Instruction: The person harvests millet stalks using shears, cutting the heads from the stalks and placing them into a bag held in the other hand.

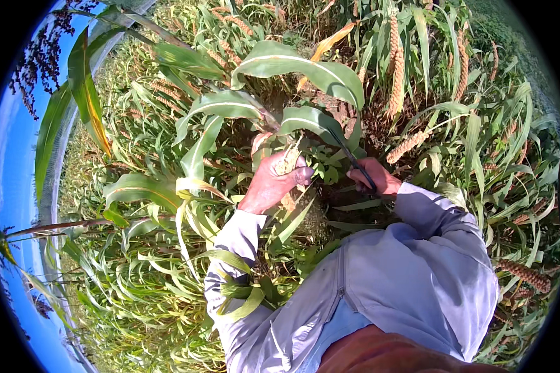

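Observation:
My left hand is closed, thumb on top, around a pale, cream-coloured grain head whose tip pokes up above the fingers. To the right of it, a small gap away, my right hand grips a slim dark tool that looks like scissors. Its narrow end points up and left, under a broad green leaf; a curved dark handle wraps by the fingers. Whether its blades are apart I cannot make out. Stems below the left hand are partly hidden by leaves.
Tall stalks with long leaves arch in front of my hands, one thick stem among them. Drooping orange-brown millet heads hang at the upper right, another beside my right hand. A reddish stalk crosses from the left.

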### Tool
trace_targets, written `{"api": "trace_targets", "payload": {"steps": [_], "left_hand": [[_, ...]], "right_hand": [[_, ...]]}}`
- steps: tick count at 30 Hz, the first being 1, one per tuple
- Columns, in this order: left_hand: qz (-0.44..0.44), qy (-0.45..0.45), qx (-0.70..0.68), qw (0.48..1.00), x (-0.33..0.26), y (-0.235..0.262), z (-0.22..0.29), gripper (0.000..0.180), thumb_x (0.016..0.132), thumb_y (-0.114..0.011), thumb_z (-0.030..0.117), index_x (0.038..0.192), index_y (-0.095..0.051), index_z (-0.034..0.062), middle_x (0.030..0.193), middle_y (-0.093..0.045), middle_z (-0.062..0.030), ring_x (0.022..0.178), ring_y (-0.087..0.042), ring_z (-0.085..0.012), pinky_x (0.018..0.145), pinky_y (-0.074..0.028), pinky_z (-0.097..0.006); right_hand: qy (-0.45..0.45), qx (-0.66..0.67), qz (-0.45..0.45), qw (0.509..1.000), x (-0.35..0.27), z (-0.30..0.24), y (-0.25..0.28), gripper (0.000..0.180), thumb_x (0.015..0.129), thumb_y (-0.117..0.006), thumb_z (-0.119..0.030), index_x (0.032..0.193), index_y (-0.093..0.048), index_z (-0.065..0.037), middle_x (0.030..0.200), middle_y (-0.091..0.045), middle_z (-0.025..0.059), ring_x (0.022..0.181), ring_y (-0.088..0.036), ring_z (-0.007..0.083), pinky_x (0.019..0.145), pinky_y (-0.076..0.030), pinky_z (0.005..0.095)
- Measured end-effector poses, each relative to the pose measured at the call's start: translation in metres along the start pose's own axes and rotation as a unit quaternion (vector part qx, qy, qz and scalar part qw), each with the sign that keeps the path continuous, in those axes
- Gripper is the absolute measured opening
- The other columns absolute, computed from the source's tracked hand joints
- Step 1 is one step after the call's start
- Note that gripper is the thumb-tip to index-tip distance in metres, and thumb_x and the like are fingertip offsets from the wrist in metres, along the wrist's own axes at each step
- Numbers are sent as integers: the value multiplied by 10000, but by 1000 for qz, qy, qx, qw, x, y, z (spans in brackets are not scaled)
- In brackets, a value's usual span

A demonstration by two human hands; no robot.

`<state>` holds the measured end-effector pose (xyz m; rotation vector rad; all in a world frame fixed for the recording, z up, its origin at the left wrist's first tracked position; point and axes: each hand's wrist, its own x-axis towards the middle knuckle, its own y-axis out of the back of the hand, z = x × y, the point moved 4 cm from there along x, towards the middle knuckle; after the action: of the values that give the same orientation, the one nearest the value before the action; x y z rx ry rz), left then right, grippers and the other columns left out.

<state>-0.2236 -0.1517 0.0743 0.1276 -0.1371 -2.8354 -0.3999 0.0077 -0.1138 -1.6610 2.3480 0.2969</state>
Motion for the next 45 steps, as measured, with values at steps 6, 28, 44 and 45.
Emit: {"api": "trace_targets", "payload": {"steps": [6, 28, 44, 45], "left_hand": [[-57, 2, 215, 975, 94, -64, 26, 211, 924, -638, 129, 1114, -655, 39, 780, -649, -18, 685, -606, -84, 592, -493, -251], [56, -187, 143, 970, 319, -74, -4, 249, 849, -730, 192, 1021, -678, 19, 809, -666, -3, 644, -532, -73, 592, -439, -244], [95, -60, 175, 978, 333, 43, -68, 334, 872, -669, 245, 1113, -625, 17, 1057, -687, -148, 923, -669, -269, 790, -544, -403], [87, -39, 120, 988, 353, 41, -74, 317, 875, -671, 252, 1091, -631, 23, 1046, -690, -143, 910, -672, -271, 778, -549, -410]], "right_hand": [[200, -131, 144, 960, -31, 4, 78, 344, 945, -549, -371, 1019, -595, -38, 733, -597, 55, 680, -612, 124, 601, -465, 290], [222, 71, 146, 962, -33, -128, 193, 252, 889, -642, -286, 892, -588, -40, 776, -548, -7, 668, -565, 78, 579, -466, 243], [24, -20, 285, 958, -31, -130, 163, 364, 892, -645, -356, 693, -583, -57, 573, -555, 11, 518, -590, 110, 481, -428, 248], [20, -17, 295, 955, -34, -120, 161, 351, 887, -659, -338, 706, -587, -46, 570, -559, 10, 500, -584, 100, 455, -418, 238]]}}
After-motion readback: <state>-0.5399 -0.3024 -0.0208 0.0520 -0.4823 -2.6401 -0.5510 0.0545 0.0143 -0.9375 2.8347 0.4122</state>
